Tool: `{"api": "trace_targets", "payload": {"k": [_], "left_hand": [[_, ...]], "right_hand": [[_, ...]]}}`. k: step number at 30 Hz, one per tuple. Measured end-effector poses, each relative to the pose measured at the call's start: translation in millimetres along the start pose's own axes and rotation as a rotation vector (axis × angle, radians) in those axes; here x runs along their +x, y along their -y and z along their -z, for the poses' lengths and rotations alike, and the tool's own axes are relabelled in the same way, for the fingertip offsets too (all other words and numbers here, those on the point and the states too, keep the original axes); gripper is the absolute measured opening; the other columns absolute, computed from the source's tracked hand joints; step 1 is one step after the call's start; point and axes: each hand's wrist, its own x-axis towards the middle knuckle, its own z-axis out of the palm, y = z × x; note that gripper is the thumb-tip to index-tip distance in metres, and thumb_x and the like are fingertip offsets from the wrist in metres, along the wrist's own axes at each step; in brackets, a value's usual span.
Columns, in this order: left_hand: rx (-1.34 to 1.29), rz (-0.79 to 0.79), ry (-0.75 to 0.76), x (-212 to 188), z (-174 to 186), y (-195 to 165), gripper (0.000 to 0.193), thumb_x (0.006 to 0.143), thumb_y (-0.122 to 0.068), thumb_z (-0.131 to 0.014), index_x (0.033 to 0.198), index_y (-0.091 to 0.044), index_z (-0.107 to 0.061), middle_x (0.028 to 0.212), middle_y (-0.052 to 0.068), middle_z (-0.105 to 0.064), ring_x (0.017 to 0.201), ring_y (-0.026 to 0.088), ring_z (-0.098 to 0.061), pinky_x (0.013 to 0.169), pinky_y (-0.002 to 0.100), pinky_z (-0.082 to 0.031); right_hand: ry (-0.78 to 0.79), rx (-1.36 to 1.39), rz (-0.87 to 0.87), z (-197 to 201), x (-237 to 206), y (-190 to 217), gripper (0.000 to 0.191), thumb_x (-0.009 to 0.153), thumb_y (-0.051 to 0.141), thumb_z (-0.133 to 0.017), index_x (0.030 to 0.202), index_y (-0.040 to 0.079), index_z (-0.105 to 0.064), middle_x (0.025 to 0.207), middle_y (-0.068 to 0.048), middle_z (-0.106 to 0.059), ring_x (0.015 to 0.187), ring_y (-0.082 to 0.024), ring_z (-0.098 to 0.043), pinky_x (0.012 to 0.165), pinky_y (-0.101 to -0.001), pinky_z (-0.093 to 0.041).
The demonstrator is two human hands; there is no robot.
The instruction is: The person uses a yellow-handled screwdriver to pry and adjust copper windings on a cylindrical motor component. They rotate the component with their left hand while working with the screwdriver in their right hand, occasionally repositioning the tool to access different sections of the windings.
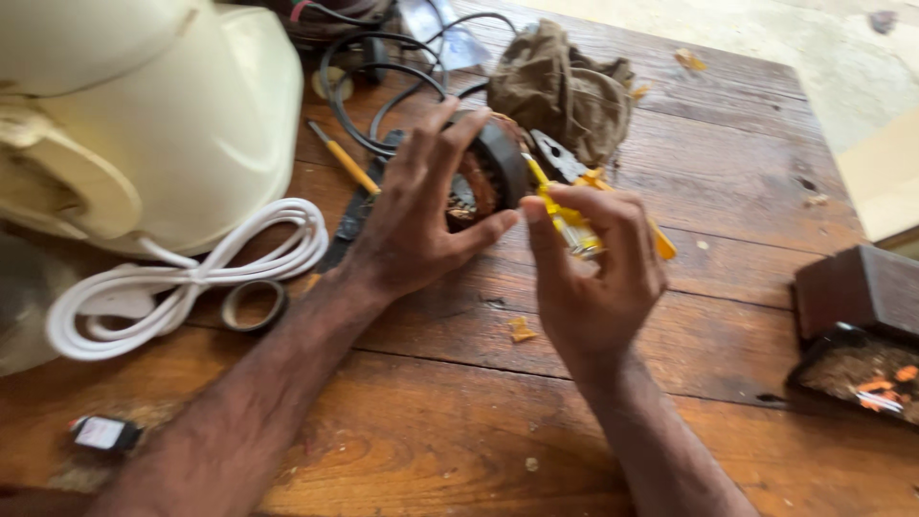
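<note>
Left hand fingers wrapped round stator, steadying it. Right hand fingers pinched on yellow tool, tip at windings. Work midway; pliers just beyond fingertips.

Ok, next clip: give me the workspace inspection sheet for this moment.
Surface: worn wooden table, scraps scattered.
Job's things: motor stator with copper windings; yellow tool poked at its rim.
Clutter: olive rag, pliers, tape roll, yellow screwdriver, cream housing, dark box.
Grippers: left hand holds the stator; right hand grips the tool.
Cables: coiled white cord; black cable.
Surroundings: pale floor.
</note>
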Motion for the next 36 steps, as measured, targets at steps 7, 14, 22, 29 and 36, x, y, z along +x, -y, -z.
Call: {"api": "trace_targets", "payload": {"k": [7, 14, 22, 29, 36], "left_hand": [[-0.011, 0.002, 0.008, -3, 10, 2, 0.092, 0.093, -0.055, -0.081, 0.159, -0.017, -0.030, 0.158, 0.027, -0.034, 0.146, 0.046, -0.045, 0.117, 0.066, -0.045], [0.000, 0.004, 0.009, -4, 14, 3, 0.092, 0.094, -0.054, -0.082, 0.160, -0.017, -0.029, 0.158, 0.026, -0.033, 0.147, 0.047, -0.043, 0.118, 0.065, -0.044], [-0.007, -0.019, -0.014, -4, 11, 6, 0.092, 0.093, -0.054, -0.081, 0.159, -0.018, -0.029, 0.156, 0.025, -0.035, 0.143, 0.045, -0.047, 0.116, 0.064, -0.046], [-0.007, -0.014, -0.034, -5, 14, 6, 0.091, 0.094, -0.053, -0.081, 0.158, -0.015, -0.030, 0.154, 0.024, -0.037, 0.143, 0.043, -0.049, 0.118, 0.063, -0.048], [-0.001, -0.018, -0.038, -3, 12, 4, 0.091, 0.094, -0.053, -0.081, 0.158, -0.014, -0.030, 0.154, 0.026, -0.038, 0.144, 0.045, -0.047, 0.117, 0.063, -0.048]], "right_hand": [[0.011, 0.142, -0.079, -7, 3, 12, 0.020, 0.111, 0.017, -0.072, 0.120, 0.003, -0.062, 0.104, -0.010, -0.077, 0.090, -0.014, -0.080, 0.074, -0.0213, -0.066], [0.039, 0.037, 0.019, -7, -5, 11, 0.022, 0.112, 0.019, -0.074, 0.118, 0.002, -0.061, 0.104, -0.012, -0.076, 0.095, -0.017, -0.079, 0.081, -0.0246, -0.065], [0.017, 0.058, 0.044, -8, -3, 1, 0.020, 0.114, 0.017, -0.072, 0.116, 0.002, -0.059, 0.102, -0.012, -0.076, 0.091, -0.017, -0.080, 0.075, -0.0232, -0.067], [0.013, 0.077, 0.041, -9, -7, 5, 0.018, 0.116, 0.016, -0.070, 0.117, 0.001, -0.060, 0.100, -0.013, -0.076, 0.086, -0.016, -0.079, 0.070, -0.0240, -0.065], [-0.005, 0.181, -0.003, -8, -3, 0, 0.020, 0.112, 0.021, -0.068, 0.113, 0.003, -0.059, 0.093, -0.009, -0.076, 0.077, -0.010, -0.076, 0.058, -0.0222, -0.059]]}}
